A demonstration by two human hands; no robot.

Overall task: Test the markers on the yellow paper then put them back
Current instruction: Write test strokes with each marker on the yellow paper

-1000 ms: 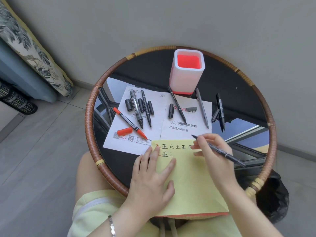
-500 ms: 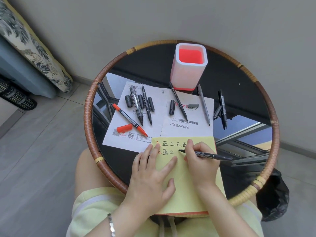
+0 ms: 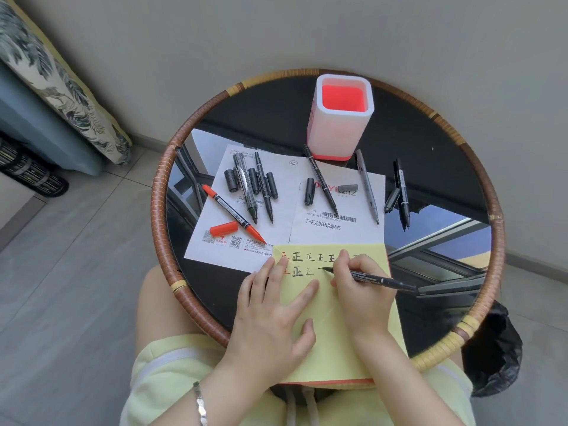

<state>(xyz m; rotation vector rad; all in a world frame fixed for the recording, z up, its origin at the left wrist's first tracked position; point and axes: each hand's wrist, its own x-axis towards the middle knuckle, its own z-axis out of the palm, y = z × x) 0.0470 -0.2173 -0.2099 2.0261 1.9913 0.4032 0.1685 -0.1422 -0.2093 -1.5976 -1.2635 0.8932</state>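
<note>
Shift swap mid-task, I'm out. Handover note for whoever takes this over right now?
Left hand: flat on the yellow paper, pinning it.
Right hand: grips a black marker, tip on the paper's second row.
Things: orange marker and several dark markers lie on the white leaflets and the table, with loose caps beside them. The holder stands at the back, with no markers showing in it.
Done: one row of test marks, three more in the second.
Left: finish this mark, cap everything, return the markers to the holder.
</note>
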